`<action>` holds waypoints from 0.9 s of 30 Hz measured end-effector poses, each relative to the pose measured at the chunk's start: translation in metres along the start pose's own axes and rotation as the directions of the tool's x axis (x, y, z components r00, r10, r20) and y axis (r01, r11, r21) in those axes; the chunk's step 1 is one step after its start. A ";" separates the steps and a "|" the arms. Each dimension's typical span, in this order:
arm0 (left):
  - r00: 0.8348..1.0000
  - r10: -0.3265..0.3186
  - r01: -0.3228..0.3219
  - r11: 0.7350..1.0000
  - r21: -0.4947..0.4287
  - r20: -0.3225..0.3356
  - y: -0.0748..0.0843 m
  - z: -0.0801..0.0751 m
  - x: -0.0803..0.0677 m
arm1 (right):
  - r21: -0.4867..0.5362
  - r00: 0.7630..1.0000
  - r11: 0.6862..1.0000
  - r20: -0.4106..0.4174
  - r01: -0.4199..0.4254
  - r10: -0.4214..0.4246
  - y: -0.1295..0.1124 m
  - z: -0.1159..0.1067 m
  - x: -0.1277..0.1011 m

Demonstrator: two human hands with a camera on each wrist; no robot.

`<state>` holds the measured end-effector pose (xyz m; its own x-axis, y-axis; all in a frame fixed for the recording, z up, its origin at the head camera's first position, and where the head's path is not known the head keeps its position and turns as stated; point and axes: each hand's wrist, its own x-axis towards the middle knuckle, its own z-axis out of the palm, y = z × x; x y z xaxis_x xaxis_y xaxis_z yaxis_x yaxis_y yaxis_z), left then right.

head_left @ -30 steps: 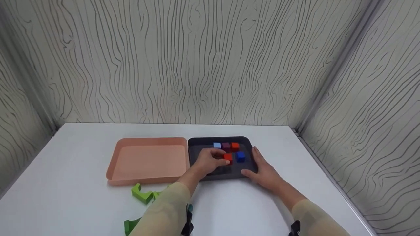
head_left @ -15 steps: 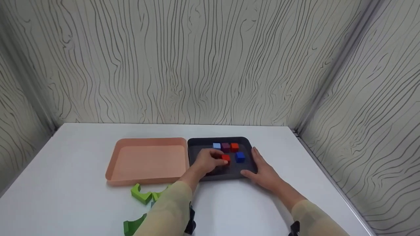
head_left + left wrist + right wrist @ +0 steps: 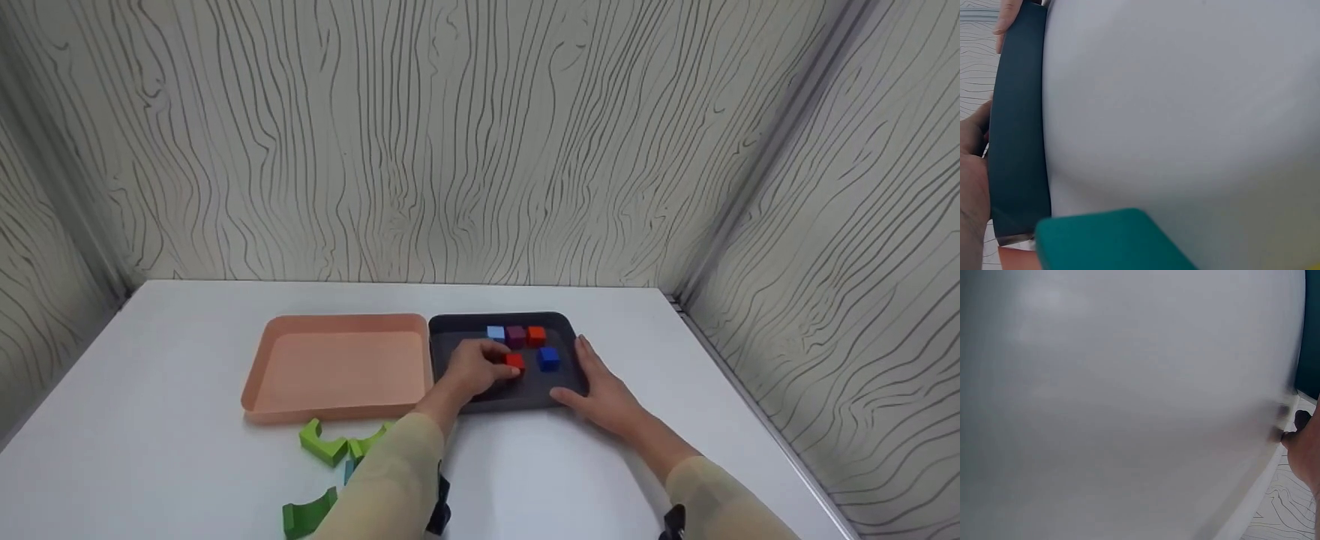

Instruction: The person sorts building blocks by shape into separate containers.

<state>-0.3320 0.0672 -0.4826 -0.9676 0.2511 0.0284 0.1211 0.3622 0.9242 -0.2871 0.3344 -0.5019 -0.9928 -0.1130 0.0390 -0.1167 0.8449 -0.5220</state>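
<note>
A black tray sits mid-table with several small cubes in it: light blue, purple and orange-red in a back row, and a dark blue one in front. My left hand reaches into the tray and pinches a red cube on its floor. My right hand lies against the tray's right front corner, fingers straight along the side and thumb on the front rim. In the left wrist view the tray's dark wall runs beside my left hand.
An empty peach tray touches the black tray's left side. Green curved blocks and a teal block lie on the white table near my left forearm. Patterned walls close in the back and both sides.
My left hand and the red cube have shifted a little to the left inside the tray. The right hand has stayed at the tray's corner.
</note>
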 end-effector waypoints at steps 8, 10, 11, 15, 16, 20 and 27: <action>1.000 -0.017 0.017 1.000 0.007 0.003 0.000 0.001 0.002 | -0.007 1.000 1.000 -0.002 0.011 -0.011 0.000 0.000 0.001; 1.000 -0.027 0.027 1.000 0.012 0.004 -0.001 0.001 0.003 | -0.003 1.000 1.000 0.000 0.012 -0.012 -0.001 0.000 0.001; 1.000 -0.028 0.028 0.999 0.021 0.003 -0.001 0.002 0.003 | -0.003 1.000 1.000 -0.001 0.013 -0.013 -0.001 0.000 0.001; 0.999 -0.054 0.054 0.997 0.051 -0.001 -0.003 0.003 0.005 | -0.003 1.000 1.000 -0.002 0.013 -0.013 -0.001 0.000 0.001; 0.998 -0.055 0.055 0.997 0.053 -0.002 -0.003 0.004 0.005 | -0.005 1.000 1.000 -0.004 0.014 -0.014 0.000 0.000 0.001; 0.998 -0.066 0.066 0.997 0.047 -0.003 -0.001 0.003 0.004 | -0.003 1.000 1.000 -0.006 0.017 -0.017 0.001 0.000 0.002; 0.997 -0.078 0.078 0.996 0.048 -0.006 -0.001 0.004 0.004 | -0.008 1.000 1.000 0.005 0.004 -0.004 0.002 0.001 0.002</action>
<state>-0.3354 0.0711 -0.4849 -0.9753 0.2171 -0.0412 0.0560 0.4231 0.9044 -0.2896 0.3357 -0.5036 -0.9922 -0.1189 0.0371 -0.1210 0.8487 -0.5149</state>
